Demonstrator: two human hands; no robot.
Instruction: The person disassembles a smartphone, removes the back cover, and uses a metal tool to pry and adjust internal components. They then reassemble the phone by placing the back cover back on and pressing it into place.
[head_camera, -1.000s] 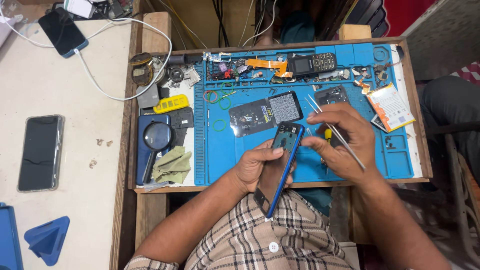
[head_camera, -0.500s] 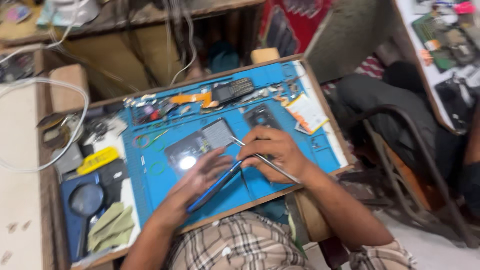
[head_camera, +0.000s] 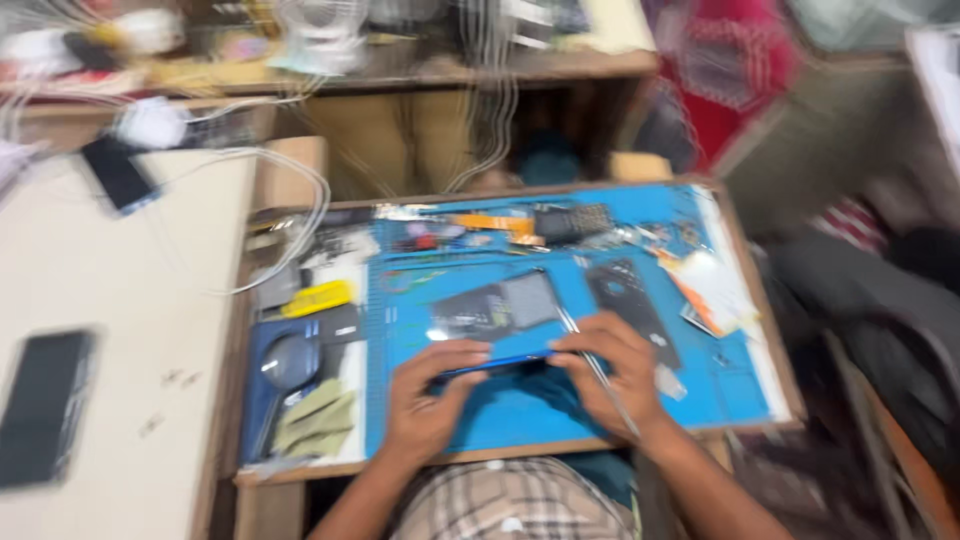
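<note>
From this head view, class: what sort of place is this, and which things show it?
Probably a phone repair bench: a blue work mat strewn with small parts, both hands on a blue-edged phone, and another phone lying on the side table.

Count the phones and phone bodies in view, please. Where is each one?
5 at least: a blue-edged phone between both hands, a dark one on the blue mat beside the right hand, a keypad one at the mat's top, two on the white table. Blur may hide more.
</note>
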